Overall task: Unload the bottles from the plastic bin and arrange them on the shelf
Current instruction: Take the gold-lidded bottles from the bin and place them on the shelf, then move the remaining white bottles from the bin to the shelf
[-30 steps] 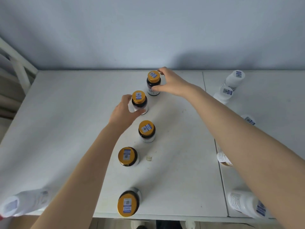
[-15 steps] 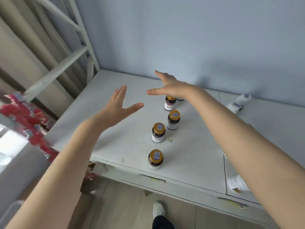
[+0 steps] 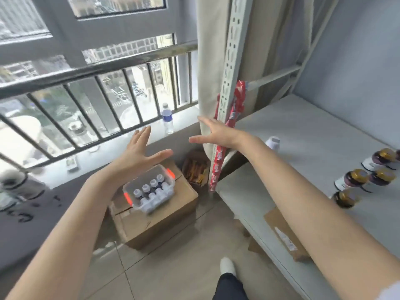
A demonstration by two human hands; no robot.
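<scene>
Grey floor tiles are lying nearest. A cardboard box is sitting on them, with the plastic bin resting on top. Its lid is off, and white-capped bottles are standing upright inside (4 caps are showing in 1 row; the rest are blurring together).

Over the bin the left hand is hovering, fingers straight and spread, holding nothing. The bin is showing just under its wrist and thumb, apart from it. The right hand is reaching out farther right, equally flat and empty, and the bin is lying below and to its left.

On the right the shelf is already carrying several gold-capped bottles. By my reading, the person is between loads and heading for the bin. The next move is asking both hands to drop and close round bottles.

Farthest off, a window railing is crossing the view.
</scene>
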